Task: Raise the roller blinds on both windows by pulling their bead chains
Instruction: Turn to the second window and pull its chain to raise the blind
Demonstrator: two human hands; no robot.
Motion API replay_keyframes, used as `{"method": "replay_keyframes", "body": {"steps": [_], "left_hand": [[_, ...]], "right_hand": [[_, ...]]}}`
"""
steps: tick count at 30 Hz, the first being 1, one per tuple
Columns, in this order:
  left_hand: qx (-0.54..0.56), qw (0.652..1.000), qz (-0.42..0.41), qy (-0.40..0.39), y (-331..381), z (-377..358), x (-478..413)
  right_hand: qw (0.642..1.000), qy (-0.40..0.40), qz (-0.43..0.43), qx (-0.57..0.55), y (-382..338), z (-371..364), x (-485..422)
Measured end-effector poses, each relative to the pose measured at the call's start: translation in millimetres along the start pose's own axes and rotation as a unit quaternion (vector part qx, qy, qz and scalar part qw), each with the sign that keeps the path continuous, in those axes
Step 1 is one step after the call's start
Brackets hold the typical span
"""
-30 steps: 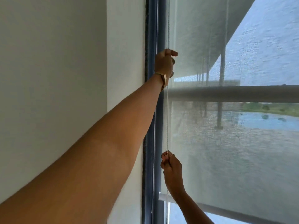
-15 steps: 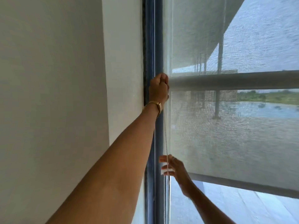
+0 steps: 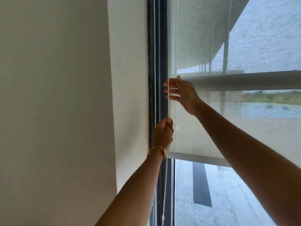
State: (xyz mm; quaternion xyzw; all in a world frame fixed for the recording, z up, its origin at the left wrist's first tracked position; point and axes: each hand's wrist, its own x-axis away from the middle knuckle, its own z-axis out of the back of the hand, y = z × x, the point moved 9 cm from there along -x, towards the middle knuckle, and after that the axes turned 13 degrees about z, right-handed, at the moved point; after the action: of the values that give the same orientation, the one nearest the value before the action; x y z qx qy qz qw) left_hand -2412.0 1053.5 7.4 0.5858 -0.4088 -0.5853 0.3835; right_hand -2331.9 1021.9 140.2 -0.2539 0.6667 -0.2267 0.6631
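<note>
A pale see-through roller blind [image 3: 203, 131] covers the upper window, and its bottom bar [image 3: 195, 158] hangs a little below the middle of the view. A white bead chain [image 3: 168, 54] runs down along the dark window frame [image 3: 161, 46] in two strands. My left hand [image 3: 163, 135], with a gold bracelet at the wrist, is closed around the right strand below the middle. My right hand [image 3: 180, 93] is higher up, fingers spread and open, its fingertips at the same strand without gripping it.
A white wall [image 3: 57, 103] fills the left half, with a protruding corner next to the frame. A horizontal window bar [image 3: 252, 80] crosses behind the blind. Bare glass [image 3: 219, 201] shows below the blind's bottom bar.
My left hand has pulled the chain down from high up to mid-height. My right hand let go low down and rose above the left, open. The blind's bottom bar has risen.
</note>
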Motion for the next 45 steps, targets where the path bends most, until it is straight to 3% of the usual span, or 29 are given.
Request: {"method": "replay_keyframes", "body": {"steps": [5, 9, 19, 29, 36, 40, 45], "left_hand": [[0.021, 1.0, 0.017, -0.017, -21, -10, 19], [0.011, 0.999, 0.035, -0.029, -40, -19, 35], [-0.058, 0.998, 0.018, -0.029, -82, -9, 42], [-0.077, 0.97, 0.202, -0.11, -156, -1, 74], [0.042, 0.987, 0.153, -0.029, -72, 6, 15], [0.072, 0.994, 0.073, -0.049, 14, 0, -24], [0.107, 0.992, 0.001, -0.067, 112, -11, -43]], "right_hand": [[0.997, 0.042, -0.039, -0.046, -27, -16, -40], [0.993, 0.079, -0.016, -0.085, -58, -15, -67], [0.99, 0.106, 0.082, 0.041, -51, -5, -59], [0.991, 0.094, 0.084, 0.037, 10, -3, 14], [0.978, 0.127, 0.115, 0.121, 52, 22, 60], [0.976, 0.159, 0.055, 0.136, 92, 31, 77], [0.985, 0.134, 0.029, 0.1, 106, 10, 84]]}}
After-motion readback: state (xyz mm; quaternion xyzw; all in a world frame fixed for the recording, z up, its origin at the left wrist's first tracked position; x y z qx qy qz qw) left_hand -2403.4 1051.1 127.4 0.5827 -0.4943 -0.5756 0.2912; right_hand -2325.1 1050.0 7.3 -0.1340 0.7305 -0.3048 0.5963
